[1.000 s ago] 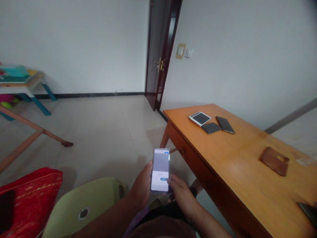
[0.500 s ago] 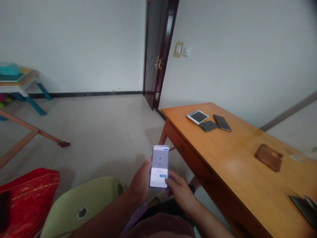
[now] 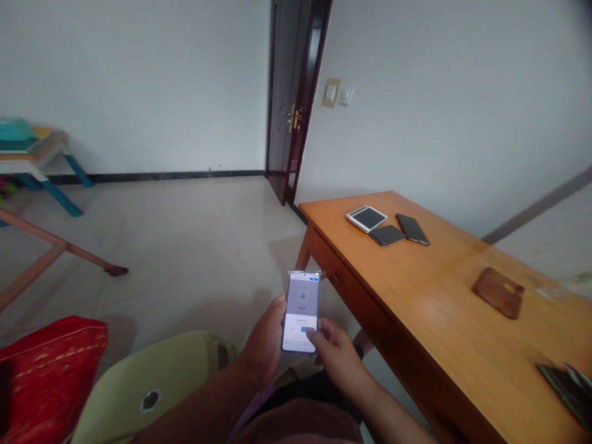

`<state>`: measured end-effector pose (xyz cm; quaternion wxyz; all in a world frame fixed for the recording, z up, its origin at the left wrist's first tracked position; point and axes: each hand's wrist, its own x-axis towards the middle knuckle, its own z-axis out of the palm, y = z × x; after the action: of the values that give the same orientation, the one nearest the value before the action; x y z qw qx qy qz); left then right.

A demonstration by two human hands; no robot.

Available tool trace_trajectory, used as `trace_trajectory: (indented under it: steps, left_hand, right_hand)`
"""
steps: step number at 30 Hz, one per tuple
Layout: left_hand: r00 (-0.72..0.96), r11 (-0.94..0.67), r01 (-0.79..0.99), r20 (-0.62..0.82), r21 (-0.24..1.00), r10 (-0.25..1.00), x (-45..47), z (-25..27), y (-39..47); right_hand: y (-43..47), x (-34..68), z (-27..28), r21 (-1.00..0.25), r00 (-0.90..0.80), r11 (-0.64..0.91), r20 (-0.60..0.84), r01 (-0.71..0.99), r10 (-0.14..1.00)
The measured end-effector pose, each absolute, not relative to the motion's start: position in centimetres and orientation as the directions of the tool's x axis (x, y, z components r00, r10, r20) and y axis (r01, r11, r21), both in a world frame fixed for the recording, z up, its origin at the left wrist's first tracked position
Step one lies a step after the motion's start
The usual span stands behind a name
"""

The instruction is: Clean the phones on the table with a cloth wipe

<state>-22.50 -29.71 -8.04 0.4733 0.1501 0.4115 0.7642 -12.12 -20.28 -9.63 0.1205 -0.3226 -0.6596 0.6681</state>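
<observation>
A lit smartphone is held upright over my lap, its screen facing me, with a grey upper part and a white panel below. My left hand is closed around the phone's left edge. At the lower right edge is my right hand, fingers curled, its thumb on the screen over a small blue button. The fingers behind the phone are hidden, and the screen text is too small to read.
To the right stands a wooden desk carrying a white-framed device, two dark flat devices and a brown phone case. A green plastic stool and a red bag are at the left. A dark door is ahead.
My right thumb has moved up slightly on the screen, onto the blue button. The phone sits a little further right in view, while the room has shifted slightly left.
</observation>
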Motion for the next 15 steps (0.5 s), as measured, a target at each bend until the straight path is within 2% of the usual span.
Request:
trace_trajectory:
  steps: [10, 15]
  left_hand:
    - [-0.539, -0.222, -0.590, -0.174, 0.777, 0.824, -22.3, -8.3, -29.9]
    - [-0.575, -0.222, -0.547, -0.169, 0.807, 0.801, -22.2, -9.0, -30.0]
  right_hand:
    - [-19.8, -11.8, -10.1, -0.956, -0.770, -0.109, -0.284, 0.272, 0.571]
    - [-18.9, -12.6, -9.5, -0.980, -0.753, -0.147, -0.199, 0.137, 0.627]
